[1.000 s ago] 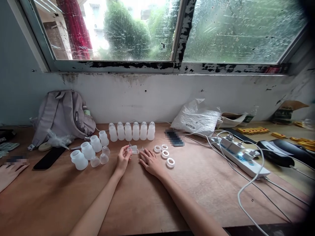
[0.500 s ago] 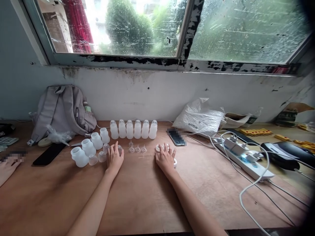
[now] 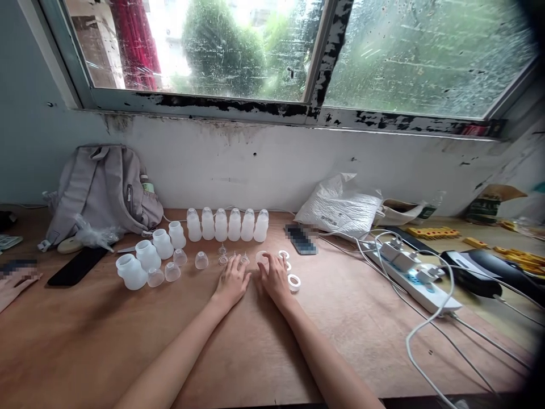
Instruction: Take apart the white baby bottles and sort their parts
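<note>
A wide wooden table (image 3: 264,346) runs beneath a rain-streaked window (image 3: 272,51), seen from a head-worn camera looking forward and down. At the back left a grey backpack (image 3: 102,187) leans against the wall, with a black phone (image 3: 76,265) lying flat in front of it. At the back right sits a crumpled white plastic bag (image 3: 340,205), and in front of it a white power strip (image 3: 411,275) with plugs and trailing white cables. Six small white bottles (image 3: 227,225) stand upright in a row against the wall at centre. To their left a diagonal line of four white bottle bodies (image 3: 147,257) stands open-topped, with clear dome caps (image 3: 179,267) just beside them. The person's two bare forearms reach forward from the near edge. The left hand (image 3: 233,282) lies palm down with fingers spread, gripping nothing, its fingertips just short of a few small clear nipples (image 3: 232,258) set on the table below the bottle row. The right hand (image 3: 275,278) is close beside it, also flat and spread, fingertips touching a white ring (image 3: 261,256), with more white rings (image 3: 290,271) just to its right. Another person's hand (image 3: 15,281) rests at the far left edge.
</note>
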`<state>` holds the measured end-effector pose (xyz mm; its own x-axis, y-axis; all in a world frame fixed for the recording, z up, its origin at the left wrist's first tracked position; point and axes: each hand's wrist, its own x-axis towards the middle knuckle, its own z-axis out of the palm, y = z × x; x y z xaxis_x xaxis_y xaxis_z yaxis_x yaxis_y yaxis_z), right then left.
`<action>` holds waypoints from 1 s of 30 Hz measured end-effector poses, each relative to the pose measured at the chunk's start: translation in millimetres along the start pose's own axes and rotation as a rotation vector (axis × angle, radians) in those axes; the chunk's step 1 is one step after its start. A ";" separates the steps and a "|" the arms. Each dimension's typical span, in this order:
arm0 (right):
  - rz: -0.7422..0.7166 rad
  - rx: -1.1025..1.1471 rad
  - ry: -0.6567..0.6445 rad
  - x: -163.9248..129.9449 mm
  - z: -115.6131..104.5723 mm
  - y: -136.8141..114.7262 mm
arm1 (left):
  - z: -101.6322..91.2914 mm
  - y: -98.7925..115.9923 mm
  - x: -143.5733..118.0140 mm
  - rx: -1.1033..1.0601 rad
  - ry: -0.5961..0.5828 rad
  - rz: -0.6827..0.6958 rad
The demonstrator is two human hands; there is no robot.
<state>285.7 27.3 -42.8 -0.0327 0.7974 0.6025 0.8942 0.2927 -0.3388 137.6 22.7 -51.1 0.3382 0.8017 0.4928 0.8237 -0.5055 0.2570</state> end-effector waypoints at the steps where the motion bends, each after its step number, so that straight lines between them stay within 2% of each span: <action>1: 0.013 0.024 0.023 0.5 -0.4 0.2 | 2.5 0.1 2.3 0.007 -0.013 -0.008; 7: 0.024 0.153 0.064 0.6 0.4 -2.8 | 1.8 -0.9 7.0 0.034 -0.033 0.020; 13: 0.107 0.334 0.101 1.1 -3.2 -3.6 | -15.2 3.5 -0.1 -0.033 0.017 0.185; 17: 0.066 0.394 0.056 0.5 -9.1 -6.3 | -23.0 4.0 -2.1 -0.121 -0.021 0.286; 19: 0.047 0.383 0.010 -0.2 -12.5 -8.6 | -24.7 1.6 -1.4 -0.178 0.006 0.257; 22: 0.028 0.321 -0.105 -0.8 -18.1 -12.0 | -26.4 -5.3 0.1 -0.220 0.074 0.124; 25: 0.001 0.217 -0.251 -0.7 -23.0 -14.6 | -27.2 -13.1 0.8 -0.227 0.074 0.020; 30: -0.026 0.104 -0.348 -1.2 -26.1 -16.1 | -25.7 -18.8 0.8 -0.267 0.036 0.015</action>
<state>283.0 7.9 -19.2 -0.2214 0.9156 0.3357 0.8416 0.3533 -0.4086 110.7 24.6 -34.2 0.3290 0.7839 0.5266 0.6679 -0.5874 0.4571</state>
